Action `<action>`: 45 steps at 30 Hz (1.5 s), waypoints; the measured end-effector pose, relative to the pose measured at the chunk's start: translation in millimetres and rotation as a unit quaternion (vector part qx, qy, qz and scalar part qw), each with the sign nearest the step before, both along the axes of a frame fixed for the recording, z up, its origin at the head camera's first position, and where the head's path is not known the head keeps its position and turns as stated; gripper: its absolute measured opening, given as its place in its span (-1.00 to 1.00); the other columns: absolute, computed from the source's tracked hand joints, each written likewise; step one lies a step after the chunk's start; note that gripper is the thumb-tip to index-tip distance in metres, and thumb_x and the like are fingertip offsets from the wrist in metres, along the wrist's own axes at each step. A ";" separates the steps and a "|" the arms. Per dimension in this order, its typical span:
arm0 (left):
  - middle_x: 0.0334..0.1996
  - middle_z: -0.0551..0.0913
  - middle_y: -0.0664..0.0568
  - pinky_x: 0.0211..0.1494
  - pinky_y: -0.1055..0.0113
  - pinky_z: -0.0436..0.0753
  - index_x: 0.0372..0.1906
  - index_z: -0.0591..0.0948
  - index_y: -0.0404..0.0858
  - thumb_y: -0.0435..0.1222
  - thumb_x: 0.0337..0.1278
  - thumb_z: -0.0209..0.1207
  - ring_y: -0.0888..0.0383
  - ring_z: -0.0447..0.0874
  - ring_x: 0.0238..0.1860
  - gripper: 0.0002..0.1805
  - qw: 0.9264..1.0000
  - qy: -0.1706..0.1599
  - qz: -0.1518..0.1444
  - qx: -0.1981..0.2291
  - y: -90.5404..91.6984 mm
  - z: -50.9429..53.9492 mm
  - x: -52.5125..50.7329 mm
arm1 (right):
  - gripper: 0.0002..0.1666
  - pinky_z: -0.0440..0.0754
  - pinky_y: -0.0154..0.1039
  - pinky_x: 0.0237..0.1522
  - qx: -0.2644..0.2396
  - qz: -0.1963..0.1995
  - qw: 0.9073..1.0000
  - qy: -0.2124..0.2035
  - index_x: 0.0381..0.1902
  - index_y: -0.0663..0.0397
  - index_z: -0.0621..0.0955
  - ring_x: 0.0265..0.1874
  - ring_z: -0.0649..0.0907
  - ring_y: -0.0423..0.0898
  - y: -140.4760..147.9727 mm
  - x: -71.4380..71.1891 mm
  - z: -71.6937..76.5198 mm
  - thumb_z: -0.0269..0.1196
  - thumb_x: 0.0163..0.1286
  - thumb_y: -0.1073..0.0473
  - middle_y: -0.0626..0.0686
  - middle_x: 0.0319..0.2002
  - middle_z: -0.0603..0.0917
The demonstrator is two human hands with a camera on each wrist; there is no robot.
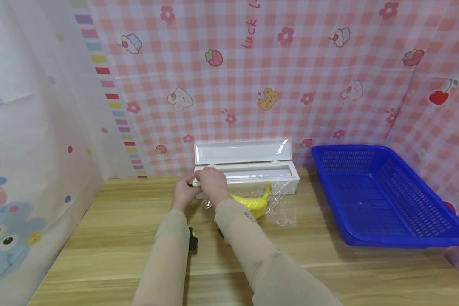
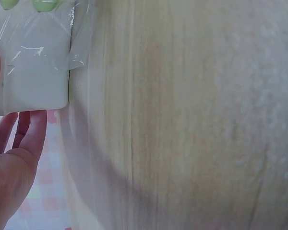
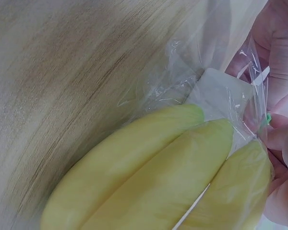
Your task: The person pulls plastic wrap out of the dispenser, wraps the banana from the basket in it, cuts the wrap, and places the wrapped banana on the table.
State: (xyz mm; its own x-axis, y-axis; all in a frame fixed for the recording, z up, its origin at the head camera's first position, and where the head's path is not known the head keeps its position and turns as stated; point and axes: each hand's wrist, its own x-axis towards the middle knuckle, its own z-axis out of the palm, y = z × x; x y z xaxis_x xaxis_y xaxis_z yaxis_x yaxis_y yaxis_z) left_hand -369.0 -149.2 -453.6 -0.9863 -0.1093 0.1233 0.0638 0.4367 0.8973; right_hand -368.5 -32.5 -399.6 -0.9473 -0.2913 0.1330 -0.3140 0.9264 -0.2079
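Observation:
A white cling film dispenser (image 1: 260, 187) stands against the back wall with its lid (image 1: 242, 153) raised and a film roll (image 1: 258, 173) inside. My left hand (image 1: 183, 193) grips its left end, fingers (image 2: 36, 129) behind and thumb in front. At the front left corner, my right hand (image 1: 213, 182) pinches a small green slider (image 3: 268, 118) beside the film, partly hidden by the fingers. Clear film (image 1: 284, 212) drapes over a bunch of yellow bananas (image 1: 257, 206) in front of the dispenser. Their greenish tips point towards the hands in the right wrist view.
A blue plastic basket (image 1: 329, 208) stands on the right of the wooden table (image 1: 111, 238). Patterned cloth (image 1: 233, 76) hangs behind and at both sides. A black wrist strap (image 1: 192, 239) shows beside the left forearm.

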 end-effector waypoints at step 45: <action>0.27 0.52 -0.17 0.08 0.26 0.65 0.32 0.51 -0.18 -0.25 -0.15 0.54 0.00 0.61 0.05 -0.20 0.998 -0.025 -0.021 0.058 -2.0 -2.0 -0.7 | -0.72 0.69 -0.23 -0.28 0.040 -0.004 0.999 -0.019 0.00 -0.17 0.68 -0.12 0.64 -0.10 19.1 2.0 9.6 0.27 0.37 0.21 -0.06 -0.09 0.71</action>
State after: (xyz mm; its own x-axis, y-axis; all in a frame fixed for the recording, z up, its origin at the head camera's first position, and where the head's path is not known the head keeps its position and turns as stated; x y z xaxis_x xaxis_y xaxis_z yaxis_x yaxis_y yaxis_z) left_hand -369.7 -151.2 -455.5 -0.9950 -0.0779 0.0625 0.0337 0.3268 0.9445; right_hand -366.5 -13.4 -390.0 -0.9535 -0.2922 0.0742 -0.3002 0.9430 -0.1436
